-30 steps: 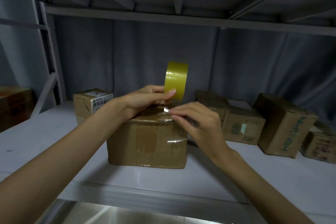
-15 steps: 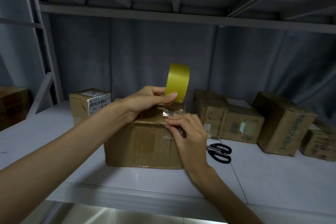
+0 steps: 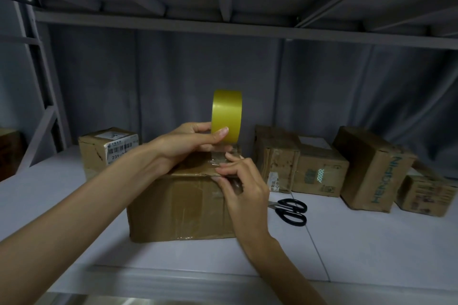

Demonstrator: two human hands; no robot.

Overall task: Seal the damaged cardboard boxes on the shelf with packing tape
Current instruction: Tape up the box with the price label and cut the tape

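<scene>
Brown cardboard box (image 3: 178,205): my left fingers (image 3: 220,132) pinch yellow tape roll (image 3: 226,116), right fingers (image 3: 226,171) press strip onto box corner; slack could wrinkle it w/ bubbles.

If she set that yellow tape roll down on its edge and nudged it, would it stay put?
Probably not. The tape roll is round, so on edge it would likely roll along the flat shelf. It looks light: the left hand holds it up with just fingertips. The pulled strip, pressed onto the box by the right hand, looks thin and floppy.
</scene>
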